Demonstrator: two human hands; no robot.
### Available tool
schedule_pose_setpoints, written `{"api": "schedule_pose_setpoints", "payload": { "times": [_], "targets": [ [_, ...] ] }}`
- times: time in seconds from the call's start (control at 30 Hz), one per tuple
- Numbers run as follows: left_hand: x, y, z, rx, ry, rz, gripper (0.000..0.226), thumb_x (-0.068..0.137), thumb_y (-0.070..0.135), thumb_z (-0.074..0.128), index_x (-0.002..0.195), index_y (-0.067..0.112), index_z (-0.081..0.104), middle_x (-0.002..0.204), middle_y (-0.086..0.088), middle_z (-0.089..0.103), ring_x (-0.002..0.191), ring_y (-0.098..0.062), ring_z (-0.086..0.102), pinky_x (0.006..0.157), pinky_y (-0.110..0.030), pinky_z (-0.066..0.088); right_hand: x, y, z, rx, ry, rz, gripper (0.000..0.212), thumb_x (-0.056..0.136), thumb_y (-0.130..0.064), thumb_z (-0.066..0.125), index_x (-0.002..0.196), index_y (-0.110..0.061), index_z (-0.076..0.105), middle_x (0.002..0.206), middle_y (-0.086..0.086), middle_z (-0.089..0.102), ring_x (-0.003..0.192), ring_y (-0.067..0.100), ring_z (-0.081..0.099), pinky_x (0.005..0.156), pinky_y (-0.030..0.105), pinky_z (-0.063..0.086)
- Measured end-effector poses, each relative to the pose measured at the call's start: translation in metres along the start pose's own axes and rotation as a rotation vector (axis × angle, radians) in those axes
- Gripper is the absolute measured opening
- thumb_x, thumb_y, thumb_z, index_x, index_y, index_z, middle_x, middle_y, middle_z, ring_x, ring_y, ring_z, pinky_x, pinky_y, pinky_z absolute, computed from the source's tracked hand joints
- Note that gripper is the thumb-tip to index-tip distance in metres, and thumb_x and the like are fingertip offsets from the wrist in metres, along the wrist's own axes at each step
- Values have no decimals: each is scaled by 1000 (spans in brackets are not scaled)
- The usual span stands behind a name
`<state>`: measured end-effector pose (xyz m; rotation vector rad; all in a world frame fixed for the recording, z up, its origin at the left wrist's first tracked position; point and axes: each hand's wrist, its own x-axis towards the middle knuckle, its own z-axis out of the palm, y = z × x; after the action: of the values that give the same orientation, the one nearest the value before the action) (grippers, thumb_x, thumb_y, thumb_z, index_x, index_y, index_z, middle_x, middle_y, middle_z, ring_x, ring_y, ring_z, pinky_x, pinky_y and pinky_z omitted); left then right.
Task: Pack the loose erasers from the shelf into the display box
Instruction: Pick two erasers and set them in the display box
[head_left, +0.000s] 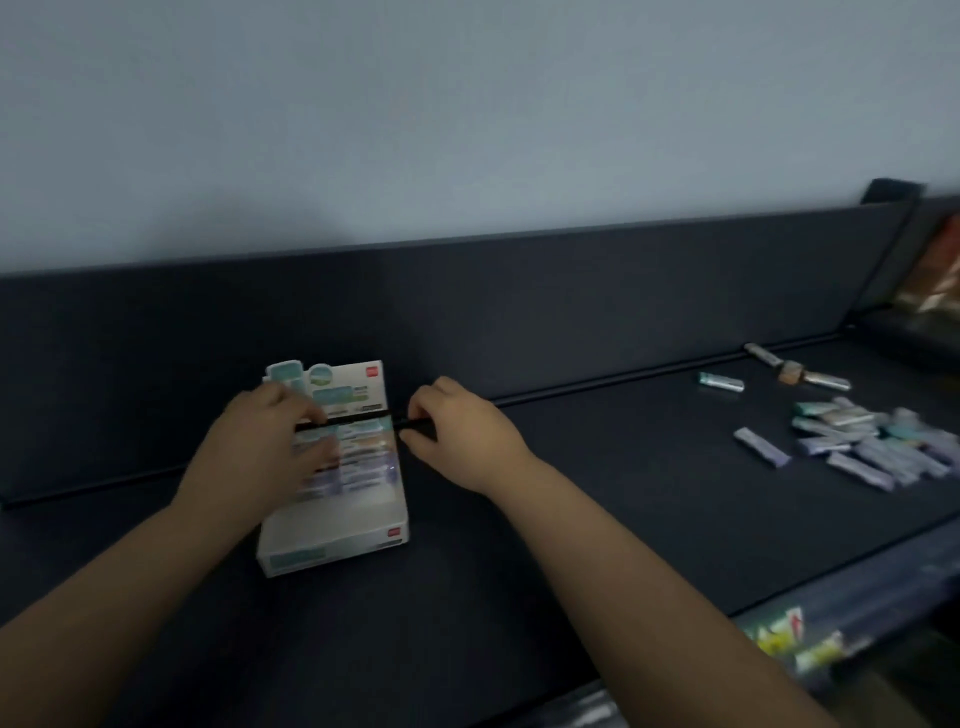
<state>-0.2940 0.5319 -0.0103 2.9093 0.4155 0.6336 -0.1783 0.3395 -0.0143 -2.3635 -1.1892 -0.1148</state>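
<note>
My left hand is over the display box, my right hand beside it; grips unclear. I judge the loose erasers light and slick: pinch the long sides.

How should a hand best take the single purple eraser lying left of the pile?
Pinch the purple eraser across its long sides near the middle, coming from above: it lies flat, narrow, apart from the pile, with bare shelf on both sides.

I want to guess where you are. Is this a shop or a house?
Probably a stationery shop. A long dark shelf holds a printed display box part-filled with wrapped erasers, loose erasers lie heaped to its right, and packaged goods show below.
</note>
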Motion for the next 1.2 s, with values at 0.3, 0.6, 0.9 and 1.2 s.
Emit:
{"api": "schedule_pose_setpoints", "payload": {
  "times": [0.3, 0.6, 0.9, 1.2],
  "targets": [
    [48, 155, 41, -178, -23, 227, 22, 77, 28, 74, 96, 20, 68, 96, 3, 55, 89, -18, 56, 80, -38, 50, -49, 108, -75, -103, 26, 54, 18, 93, -26, 55, 104, -13, 61, 102, 4, 56, 89, 23, 57, 73, 36, 51],
    [83, 315, 105, -334, -271, 522, 26, 90, 30, 59, 115, 34, 58, 112, 17, 46, 104, -3, 43, 95, -28, 42, -101, 257, -179, -268, -25, 253, 17, 90, -27, 54, 100, -17, 63, 104, 6, 60, 94, 29, 59, 76, 38, 51],
    [98, 414, 163, -187, -416, 776, 52, 85, 10, 47, 131, 33, 52, 141, 10, 42, 130, -8, 34, 105, -26, 30, -153, 373, -250, -176, -243, 490, 23, 83, -15, 61, 102, -25, 70, 108, 0, 68, 102, 20, 61, 83, 24, 47],
    [115, 426, 170, -42, -433, 732, 30, 92, 34, 47, 121, 36, 54, 119, 13, 51, 109, -10, 46, 94, -26, 38, -161, 371, -227, -130, -437, 200, 32, 82, -26, 69, 114, -32, 66, 113, -1, 44, 108, 19, 47, 95, 34, 44]
  ]
}}
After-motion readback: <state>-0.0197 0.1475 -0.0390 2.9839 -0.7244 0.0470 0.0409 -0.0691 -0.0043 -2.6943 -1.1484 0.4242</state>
